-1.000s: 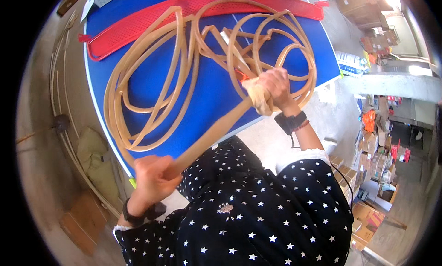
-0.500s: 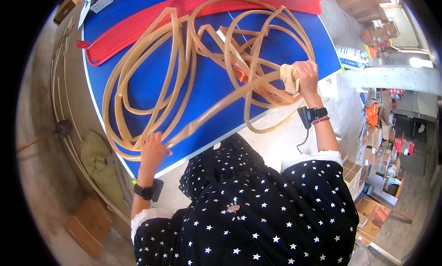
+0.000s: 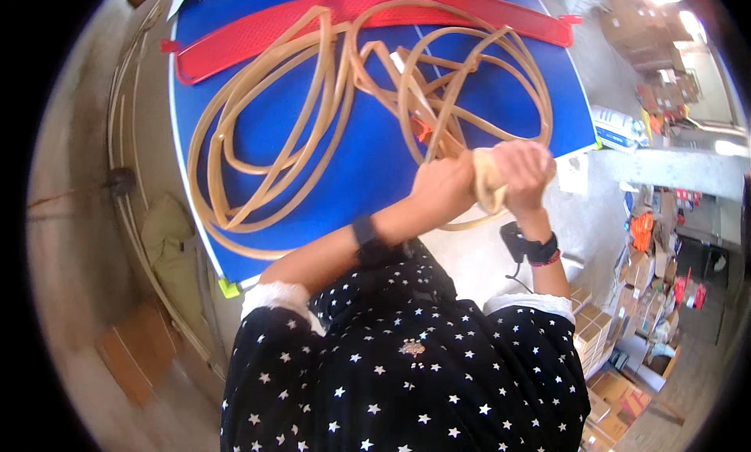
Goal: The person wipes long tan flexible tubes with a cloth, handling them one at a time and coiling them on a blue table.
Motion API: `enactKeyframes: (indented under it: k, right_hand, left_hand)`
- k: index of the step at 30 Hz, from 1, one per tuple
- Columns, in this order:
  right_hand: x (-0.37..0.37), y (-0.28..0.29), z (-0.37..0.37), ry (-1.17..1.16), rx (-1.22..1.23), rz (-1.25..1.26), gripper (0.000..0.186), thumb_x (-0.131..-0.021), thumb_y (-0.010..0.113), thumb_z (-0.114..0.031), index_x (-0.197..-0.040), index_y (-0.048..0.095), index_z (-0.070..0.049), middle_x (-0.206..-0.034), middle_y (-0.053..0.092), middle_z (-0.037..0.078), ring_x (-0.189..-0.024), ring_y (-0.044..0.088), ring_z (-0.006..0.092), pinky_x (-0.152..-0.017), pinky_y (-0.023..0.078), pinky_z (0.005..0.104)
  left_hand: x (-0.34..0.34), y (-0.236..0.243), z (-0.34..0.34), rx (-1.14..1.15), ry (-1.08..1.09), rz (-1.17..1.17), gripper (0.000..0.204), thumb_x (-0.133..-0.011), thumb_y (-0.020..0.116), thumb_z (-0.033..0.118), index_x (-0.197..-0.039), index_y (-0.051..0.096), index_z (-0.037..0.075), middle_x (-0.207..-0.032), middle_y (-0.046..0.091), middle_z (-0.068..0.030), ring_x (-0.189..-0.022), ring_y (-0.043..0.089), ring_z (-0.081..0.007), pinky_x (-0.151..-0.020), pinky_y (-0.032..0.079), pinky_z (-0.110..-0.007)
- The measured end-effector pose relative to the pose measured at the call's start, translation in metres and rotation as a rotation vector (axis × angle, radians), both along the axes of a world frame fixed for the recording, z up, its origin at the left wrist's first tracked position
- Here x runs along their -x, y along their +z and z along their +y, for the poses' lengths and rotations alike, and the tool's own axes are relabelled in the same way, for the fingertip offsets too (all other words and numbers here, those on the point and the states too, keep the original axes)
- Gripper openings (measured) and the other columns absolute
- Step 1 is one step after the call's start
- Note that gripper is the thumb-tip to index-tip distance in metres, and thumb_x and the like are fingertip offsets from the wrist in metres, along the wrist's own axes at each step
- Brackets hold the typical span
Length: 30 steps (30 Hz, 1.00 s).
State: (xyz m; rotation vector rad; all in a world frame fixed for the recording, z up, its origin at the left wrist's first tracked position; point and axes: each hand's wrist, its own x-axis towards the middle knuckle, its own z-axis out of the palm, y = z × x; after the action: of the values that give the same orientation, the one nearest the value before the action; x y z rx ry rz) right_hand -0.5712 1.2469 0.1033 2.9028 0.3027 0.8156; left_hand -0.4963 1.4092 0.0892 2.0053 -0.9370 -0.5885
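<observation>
A long tan, translucent hose lies in big loose coils on a blue table. My left hand is closed at the right side, next to a folded pale yellow cloth, and seems to grip the hose there; its fingers are partly hidden. Close against it, my right hand is closed round the cloth. The hose inside the cloth is hidden by my hands. An orange-red piece shows among the right-hand coils, beside a whitish stretch of hose.
The blue table has a white edge and green corner pieces. A red perforated strip lies across its far side. To the right are a white-and-blue sack, a pale ledge and stacked cardboard boxes.
My left hand has moved from the table's near left corner, across to the right, up against the cloth. My right hand has come slightly lower, still holding the cloth. The view has shifted.
</observation>
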Motion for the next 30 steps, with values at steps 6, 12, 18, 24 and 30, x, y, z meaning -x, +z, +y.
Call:
enactKeyframes:
  k: [6,12,18,24,30]
  right_hand:
    - [0.02,0.01,-0.018,0.015,-0.028,-0.083,0.02,-0.072,0.069,-0.014,-0.09,0.06,-0.01,-0.091,0.062,0.004,-0.089,0.06,0.0208,-0.09,0.037,0.0422]
    - [0.062,0.003,-0.111,-0.188,-0.018,-0.278,0.033,-0.073,0.072,-0.03,-0.095,0.059,-0.01,-0.091,0.063,0.006,-0.089,0.061,0.0246,-0.09,0.036,0.0422]
    - [0.137,0.007,-0.201,-0.603,0.172,-0.246,0.025,-0.064,0.071,-0.025,-0.089,0.071,-0.019,-0.093,0.066,0.0,-0.087,0.06,0.0183,-0.084,0.039,0.0367]
    - [0.177,-0.004,-0.244,-0.753,0.067,-0.251,0.025,-0.066,0.066,-0.015,-0.091,0.067,-0.012,-0.084,0.066,0.007,-0.081,0.062,0.0294,-0.075,0.048,0.0387]
    - [0.138,0.05,-0.268,-0.845,-0.073,-0.511,0.032,-0.063,0.073,-0.021,-0.09,0.062,-0.009,-0.079,0.065,0.014,-0.076,0.064,0.0322,-0.068,0.051,0.0395]
  left_hand:
    - [0.013,0.007,-0.007,0.147,-0.046,-0.011,0.026,-0.068,0.072,0.023,-0.081,0.06,0.003,-0.067,0.062,-0.0175,-0.064,0.063,-0.0341,-0.061,0.05,-0.04]
    - [0.005,0.06,0.054,0.226,-0.067,0.205,0.018,-0.07,0.07,0.014,-0.075,0.059,0.002,-0.058,0.057,-0.0105,-0.052,0.059,-0.0208,-0.049,0.044,-0.031]
    - [-0.003,0.105,0.135,0.49,0.022,0.415,0.017,-0.06,0.068,0.004,-0.067,0.053,0.004,-0.056,0.054,-0.0009,-0.049,0.05,-0.0097,-0.046,0.035,-0.025]
    - [-0.027,0.066,0.178,0.811,0.59,0.589,0.037,-0.051,0.067,0.002,-0.086,0.056,0.0,-0.074,0.059,-0.003,-0.062,0.054,-0.0083,-0.052,0.038,-0.019]
    - [-0.104,-0.055,0.119,0.451,0.479,0.348,0.011,-0.078,0.064,0.008,-0.089,0.062,0.005,-0.068,0.051,0.0064,-0.059,0.046,-0.0052,-0.05,0.034,-0.021]
